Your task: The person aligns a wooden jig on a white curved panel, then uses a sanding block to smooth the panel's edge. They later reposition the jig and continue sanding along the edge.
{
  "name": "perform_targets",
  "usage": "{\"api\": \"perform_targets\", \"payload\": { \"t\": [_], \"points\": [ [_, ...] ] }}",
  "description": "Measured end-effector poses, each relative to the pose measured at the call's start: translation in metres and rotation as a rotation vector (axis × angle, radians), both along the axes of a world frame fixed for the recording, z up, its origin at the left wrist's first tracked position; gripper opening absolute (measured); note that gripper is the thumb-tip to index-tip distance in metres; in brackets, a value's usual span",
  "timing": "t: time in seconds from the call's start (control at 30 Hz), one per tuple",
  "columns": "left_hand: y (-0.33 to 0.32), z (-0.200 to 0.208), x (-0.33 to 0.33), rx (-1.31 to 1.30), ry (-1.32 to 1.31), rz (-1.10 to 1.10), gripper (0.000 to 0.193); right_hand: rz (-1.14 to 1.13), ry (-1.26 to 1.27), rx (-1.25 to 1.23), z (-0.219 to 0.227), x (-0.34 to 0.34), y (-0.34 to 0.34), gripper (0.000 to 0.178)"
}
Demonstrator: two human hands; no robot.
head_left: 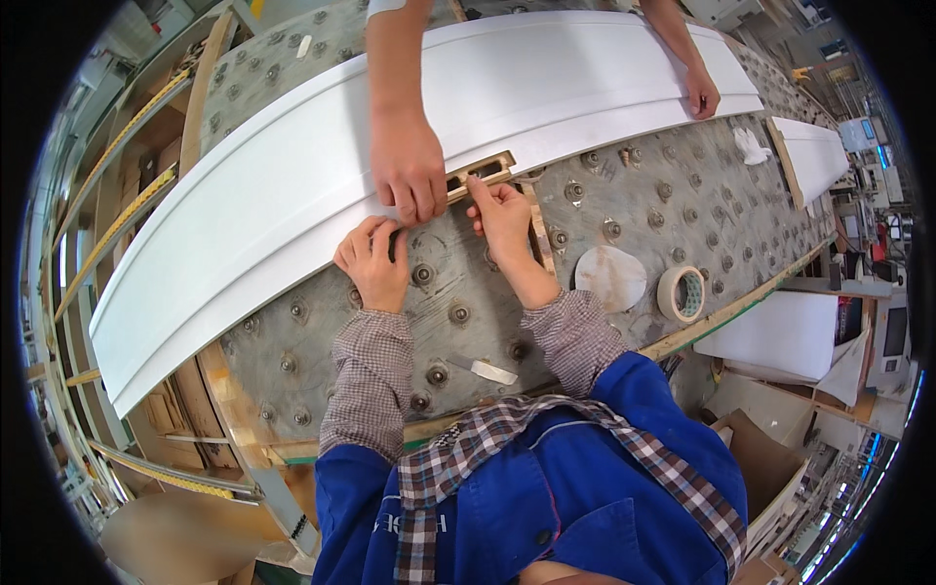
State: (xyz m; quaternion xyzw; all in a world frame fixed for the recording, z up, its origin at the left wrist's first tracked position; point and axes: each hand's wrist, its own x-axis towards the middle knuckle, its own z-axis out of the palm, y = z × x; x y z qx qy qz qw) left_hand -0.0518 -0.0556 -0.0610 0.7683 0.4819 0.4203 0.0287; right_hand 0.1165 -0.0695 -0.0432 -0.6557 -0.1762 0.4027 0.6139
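A long white panel point(283, 180) with stepped edges lies across the table. At its near edge is a tan slotted frame point(499, 166), like a small jig with an elongated opening. My right hand point(502, 226) is closed on the jig's near side, with the index finger at its opening. My left hand point(378, 265) curls its fingers onto the panel's near edge, left of the jig; a dark gap shows beside the thumb. Another person's hand point(409, 175) presses down by the jig's left end and partly hides it. That person's other hand point(702, 93) rests on the panel's right part.
The grey table point(468, 283) is studded with ball rollers. A tape roll point(681, 294), a round pale disc point(610, 278) and a white-handled blade point(493, 371) lie on it. White crumpled material point(751, 146) and a smaller white panel point(814, 156) are at right.
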Motion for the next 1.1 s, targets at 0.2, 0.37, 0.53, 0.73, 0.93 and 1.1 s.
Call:
{"api": "perform_targets", "payload": {
  "t": [0.2,0.37,0.53,0.73,0.93,1.1],
  "points": [
    [-0.0005,-0.0021,-0.0016,-0.006,-0.018,-0.02,0.023,0.011,0.047,0.031,-0.0012,0.0023,-0.0028,0.03],
    [0.0007,-0.0027,-0.0026,-0.003,-0.034,-0.008,0.024,0.033,-0.009,0.035,-0.0028,0.0013,-0.0011,0.03],
    [-0.0003,-0.0012,-0.0016,-0.012,-0.024,-0.002,0.024,0.028,-0.005,0.04,-0.0027,0.0016,-0.0012,0.029],
    [-0.0015,0.0007,-0.0002,-0.007,-0.005,0.011,0.024,0.031,-0.002,0.057,-0.003,0.0009,-0.0021,0.029],
    [-0.0007,-0.002,-0.0004,-0.011,0.001,0.003,0.026,0.042,0.011,0.044,-0.0032,0.0032,-0.0015,0.03],
    [0.0009,-0.0057,-0.0005,0.024,0.023,0.015,0.027,0.09,0.043,0.039,-0.0034,0.0066,-0.0027,0.036]
  ]
}}
